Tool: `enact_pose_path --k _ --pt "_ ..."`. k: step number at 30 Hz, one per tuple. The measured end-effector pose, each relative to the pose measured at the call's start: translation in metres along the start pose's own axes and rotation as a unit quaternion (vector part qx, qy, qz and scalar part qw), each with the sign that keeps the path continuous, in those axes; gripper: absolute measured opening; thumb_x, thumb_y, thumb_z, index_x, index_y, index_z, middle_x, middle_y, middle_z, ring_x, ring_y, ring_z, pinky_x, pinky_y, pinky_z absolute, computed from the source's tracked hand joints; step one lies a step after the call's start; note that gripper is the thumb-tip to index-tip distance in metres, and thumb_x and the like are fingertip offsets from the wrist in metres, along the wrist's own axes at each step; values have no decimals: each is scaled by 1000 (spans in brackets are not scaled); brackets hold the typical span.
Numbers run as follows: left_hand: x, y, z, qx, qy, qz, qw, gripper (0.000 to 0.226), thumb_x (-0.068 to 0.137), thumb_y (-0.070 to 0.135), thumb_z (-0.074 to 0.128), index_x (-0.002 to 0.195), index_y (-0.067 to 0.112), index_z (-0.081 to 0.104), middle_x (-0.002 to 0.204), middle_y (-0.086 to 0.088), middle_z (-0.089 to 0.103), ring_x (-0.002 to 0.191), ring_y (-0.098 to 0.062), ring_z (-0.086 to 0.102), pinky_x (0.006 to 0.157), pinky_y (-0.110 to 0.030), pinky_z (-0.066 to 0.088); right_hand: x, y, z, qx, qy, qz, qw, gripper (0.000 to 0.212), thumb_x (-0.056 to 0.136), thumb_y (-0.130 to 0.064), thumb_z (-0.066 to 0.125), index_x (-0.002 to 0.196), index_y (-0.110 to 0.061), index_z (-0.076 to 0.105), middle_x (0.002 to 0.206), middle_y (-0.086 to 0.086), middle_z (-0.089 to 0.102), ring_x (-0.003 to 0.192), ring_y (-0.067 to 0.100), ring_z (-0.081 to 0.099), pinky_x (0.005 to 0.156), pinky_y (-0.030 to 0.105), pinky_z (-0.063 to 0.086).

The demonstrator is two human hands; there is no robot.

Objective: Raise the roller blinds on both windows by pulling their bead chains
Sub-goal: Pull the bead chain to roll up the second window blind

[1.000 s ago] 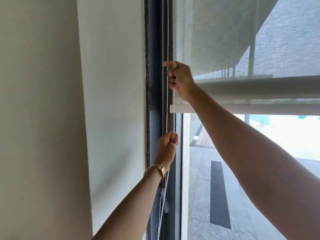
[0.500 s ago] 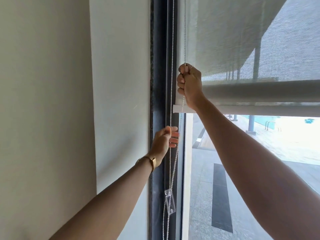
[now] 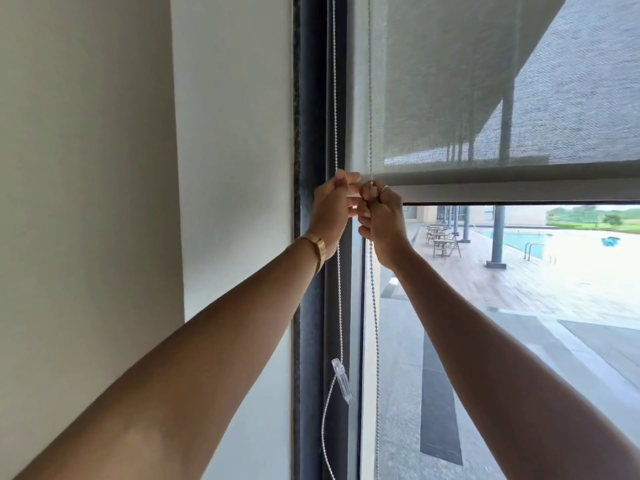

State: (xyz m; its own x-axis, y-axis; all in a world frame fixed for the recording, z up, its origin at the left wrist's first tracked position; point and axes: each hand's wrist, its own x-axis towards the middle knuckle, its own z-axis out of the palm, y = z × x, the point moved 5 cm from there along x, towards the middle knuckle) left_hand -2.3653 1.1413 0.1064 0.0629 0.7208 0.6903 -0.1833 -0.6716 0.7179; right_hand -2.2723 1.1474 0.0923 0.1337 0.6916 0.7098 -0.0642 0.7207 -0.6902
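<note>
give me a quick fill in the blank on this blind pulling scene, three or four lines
1. The gold bracelet is worn on the ____ wrist.
2. The right hand is closed around one strand of the bead ____.
3. A clear plastic clip hangs on the chain ____ both hands.
4. Through the glass under the blind's bottom bar, a swimming ____ shows outside.

Missing words: left; chain; below; pool

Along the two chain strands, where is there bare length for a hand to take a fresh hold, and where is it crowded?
Free: both strands of the bead chain above the hands, up the dark frame; the right strand below the right hand. Crowded: beside the bottom bar, where the left hand and right hand meet; lower on the left strand, the clear clip.
</note>
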Motion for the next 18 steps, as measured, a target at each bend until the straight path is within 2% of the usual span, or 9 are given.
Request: enact_pose_path --k 5,9,13,16,18 --pt "10 13 2 36 -1 13 999 51 103 33 21 125 1 54 115 -12 66 96 -18 63 83 -27 50 -8 0 1 7 -6 4 1000 37 89 -5 23 60 -22 37 47 -10 32 39 4 22 38 14 15" --pt "21 25 -2 42 13 15 999 46 103 31 24 124 3 54 120 -15 64 102 -21 62 94 -38 49 -17 12 6 3 -13 25 1000 34 81 0 22 61 -24 36 48 -11 32 40 3 22 38 14 14" --pt "29 33 -4 47 13 24 999 38 103 24 30 128 4 50 111 -9 66 100 -20 60 87 -26 47 -27 24 8 8 -24 35 999 33 69 4 21 61 -25 36 48 -13 31 40 2 23 38 13 13" --pt "34 34 -2 40 3 23 999 32 102 17 33 124 3 52 108 -16 67 96 -23 63 86 -33 52 -28 27 8 2 -22 36 999 33 67 4 22 59 -25 37 47 -13 31 40 3 21 39 14 13" --pt "35 34 0 14 2 20 1000 28 101 12 34 119 3 54 94 -14 66 85 -25 65 76 -30 56 -27 28 8 7 -19 38 999 36 70 5 22 58 -25 37 47 -12 30 40 3 21 37 13 13"
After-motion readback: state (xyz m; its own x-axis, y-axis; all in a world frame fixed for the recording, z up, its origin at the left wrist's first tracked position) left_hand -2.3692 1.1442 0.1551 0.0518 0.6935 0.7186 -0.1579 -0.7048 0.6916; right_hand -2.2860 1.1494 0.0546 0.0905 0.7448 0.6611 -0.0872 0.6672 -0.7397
